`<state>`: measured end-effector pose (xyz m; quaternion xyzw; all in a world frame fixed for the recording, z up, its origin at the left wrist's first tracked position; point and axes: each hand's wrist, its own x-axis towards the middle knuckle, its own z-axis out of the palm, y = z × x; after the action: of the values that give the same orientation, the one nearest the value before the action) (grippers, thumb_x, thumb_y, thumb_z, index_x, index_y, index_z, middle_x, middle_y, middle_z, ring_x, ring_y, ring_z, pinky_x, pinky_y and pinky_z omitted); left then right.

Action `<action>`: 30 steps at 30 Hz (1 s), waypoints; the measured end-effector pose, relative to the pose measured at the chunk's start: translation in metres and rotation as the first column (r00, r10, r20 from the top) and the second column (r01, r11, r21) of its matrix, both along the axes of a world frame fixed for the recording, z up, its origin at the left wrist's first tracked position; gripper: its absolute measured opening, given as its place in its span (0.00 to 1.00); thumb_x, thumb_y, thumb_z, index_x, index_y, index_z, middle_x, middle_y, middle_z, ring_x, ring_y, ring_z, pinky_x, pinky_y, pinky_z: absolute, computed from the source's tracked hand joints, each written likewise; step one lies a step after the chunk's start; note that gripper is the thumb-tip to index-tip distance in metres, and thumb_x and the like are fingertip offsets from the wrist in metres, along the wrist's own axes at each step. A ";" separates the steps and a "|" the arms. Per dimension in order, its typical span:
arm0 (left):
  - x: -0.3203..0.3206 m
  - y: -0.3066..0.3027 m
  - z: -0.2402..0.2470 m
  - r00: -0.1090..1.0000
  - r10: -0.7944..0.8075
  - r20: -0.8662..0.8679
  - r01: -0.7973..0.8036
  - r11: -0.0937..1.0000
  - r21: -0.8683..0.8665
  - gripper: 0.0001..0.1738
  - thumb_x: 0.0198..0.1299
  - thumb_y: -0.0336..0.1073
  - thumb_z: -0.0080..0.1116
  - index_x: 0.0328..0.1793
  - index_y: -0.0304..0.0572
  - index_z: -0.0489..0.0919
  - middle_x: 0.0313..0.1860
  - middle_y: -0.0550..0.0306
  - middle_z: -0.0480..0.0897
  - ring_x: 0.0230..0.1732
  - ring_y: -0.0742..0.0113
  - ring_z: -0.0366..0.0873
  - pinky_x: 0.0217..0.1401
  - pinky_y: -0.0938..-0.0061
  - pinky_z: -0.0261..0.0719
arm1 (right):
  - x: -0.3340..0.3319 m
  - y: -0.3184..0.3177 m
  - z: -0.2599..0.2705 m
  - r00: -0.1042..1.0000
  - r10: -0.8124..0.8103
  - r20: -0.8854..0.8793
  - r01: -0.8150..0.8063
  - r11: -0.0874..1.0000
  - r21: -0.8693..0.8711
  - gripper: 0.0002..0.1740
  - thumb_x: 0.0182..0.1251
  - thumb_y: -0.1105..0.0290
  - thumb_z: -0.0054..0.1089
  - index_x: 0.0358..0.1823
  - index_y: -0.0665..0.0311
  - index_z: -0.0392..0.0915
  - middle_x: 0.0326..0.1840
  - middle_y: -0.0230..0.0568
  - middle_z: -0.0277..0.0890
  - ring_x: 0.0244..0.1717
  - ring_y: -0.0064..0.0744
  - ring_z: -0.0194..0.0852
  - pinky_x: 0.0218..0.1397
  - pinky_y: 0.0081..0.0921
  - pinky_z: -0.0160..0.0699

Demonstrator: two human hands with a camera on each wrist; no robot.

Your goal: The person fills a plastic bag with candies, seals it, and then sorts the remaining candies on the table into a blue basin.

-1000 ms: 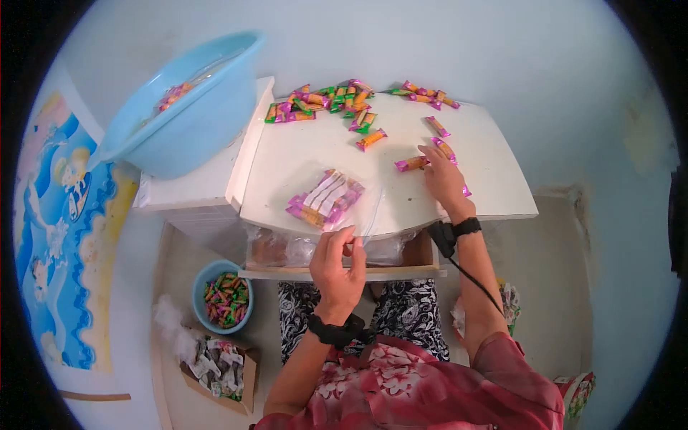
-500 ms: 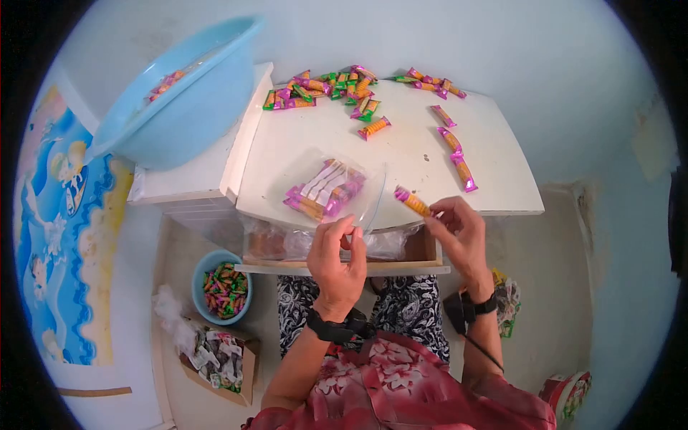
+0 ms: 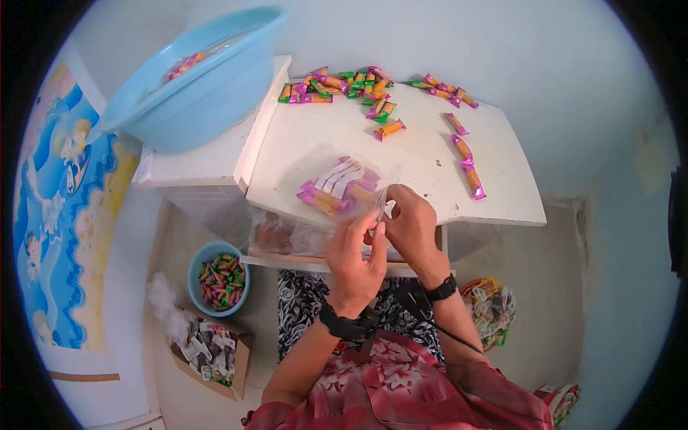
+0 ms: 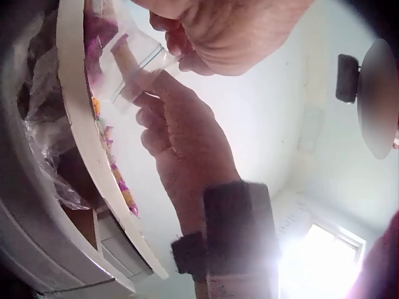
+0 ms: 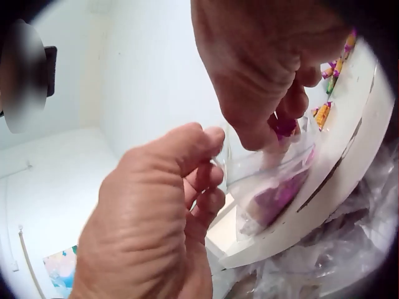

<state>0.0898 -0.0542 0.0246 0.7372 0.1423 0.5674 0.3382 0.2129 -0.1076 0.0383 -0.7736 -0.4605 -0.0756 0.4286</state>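
A clear zip bag (image 3: 337, 185) of purple-and-orange wrapped snack bars lies at the desk's front edge. My left hand (image 3: 356, 258) pinches the rim of its mouth between thumb and fingers, also plain in the right wrist view, where that left hand (image 5: 149, 205) is large. My right hand (image 3: 412, 226) is at the bag's opening, holding a wrapped snack bar (image 5: 285, 128) whose purple end shows between the fingers. In the left wrist view the right hand's fingers (image 4: 153, 84) reach in at the zip strip. Most of that snack bar is hidden in the head view.
Loose snack bars (image 3: 337, 87) lie in a pile along the desk's back, with several in a line (image 3: 462, 147) at right. A large blue basin (image 3: 208, 86) stands at left. Below are an open drawer (image 3: 287, 244) with plastic bags, a small tub (image 3: 221, 281) and a cardboard box (image 3: 215, 358).
My right hand picked up a snack bar from the right of the desk and brought it left to the bag's mouth. The left hand keeps its pinch on the bag's rim.
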 end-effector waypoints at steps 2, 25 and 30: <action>0.002 0.000 0.000 1.000 -0.009 0.016 0.009 1.000 -0.009 0.16 0.66 0.22 0.69 0.59 0.37 0.83 0.40 0.53 0.85 0.31 0.64 0.81 0.33 0.70 0.79 | 0.001 0.010 -0.007 1.000 -0.030 -0.008 0.029 0.997 -0.072 0.13 0.53 0.70 0.75 0.40 0.62 0.82 0.34 0.45 0.82 0.34 0.54 0.85 0.34 0.42 0.80; -0.004 0.007 -0.017 1.000 -0.019 -0.010 0.018 0.998 -0.055 0.18 0.68 0.22 0.67 0.62 0.39 0.83 0.41 0.55 0.83 0.33 0.67 0.79 0.37 0.71 0.78 | 0.008 0.029 -0.027 0.927 0.327 -0.183 -0.305 0.942 0.142 0.18 0.70 0.71 0.67 0.58 0.70 0.85 0.55 0.49 0.84 0.53 0.47 0.85 0.56 0.35 0.82; -0.006 0.005 -0.016 0.999 0.002 -0.034 -0.004 0.997 -0.072 0.17 0.68 0.23 0.68 0.61 0.38 0.83 0.41 0.56 0.83 0.34 0.68 0.79 0.38 0.72 0.79 | 0.012 -0.005 -0.021 0.938 0.279 -0.207 -0.272 0.960 0.064 0.13 0.70 0.78 0.66 0.54 0.67 0.85 0.52 0.48 0.84 0.45 0.42 0.86 0.43 0.32 0.81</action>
<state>0.0842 -0.0488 0.0090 0.7337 0.1693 0.5500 0.3612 0.2254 -0.1127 0.0172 -0.6977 -0.5142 0.0610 0.4951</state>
